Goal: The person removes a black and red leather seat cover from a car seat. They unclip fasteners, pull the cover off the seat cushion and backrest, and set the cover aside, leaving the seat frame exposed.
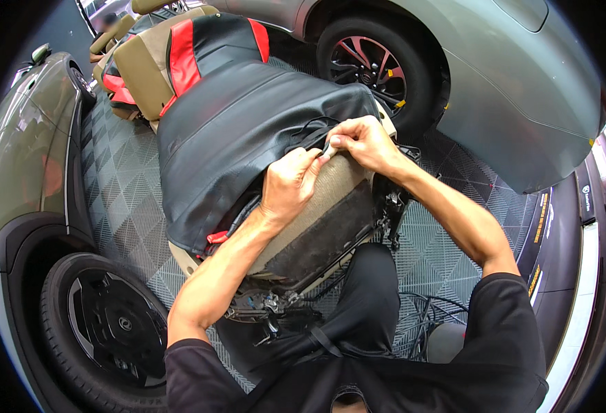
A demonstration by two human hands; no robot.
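A black leatherette seat cover (227,131) with red trim is drawn over a beige car seat lying on the floor in front of me. Its loose edge is bunched under my fingers, where a thin black cord (307,126) loops out. My left hand (290,182) is closed in a pinch at this cord, over the seat's exposed beige underside (323,199). Fingertip to fingertip with it, my right hand (363,143) pinches the same spot from the right. The bit of cord between the fingers is mostly hidden.
Metal seat rails and brackets (268,306) stick out along the seat's near side. More seats (120,89) stand behind. A grey car (523,89) is at the right, an olive-green car (34,151) at the left. Dark cables (427,313) lie on the tiled floor (120,206).
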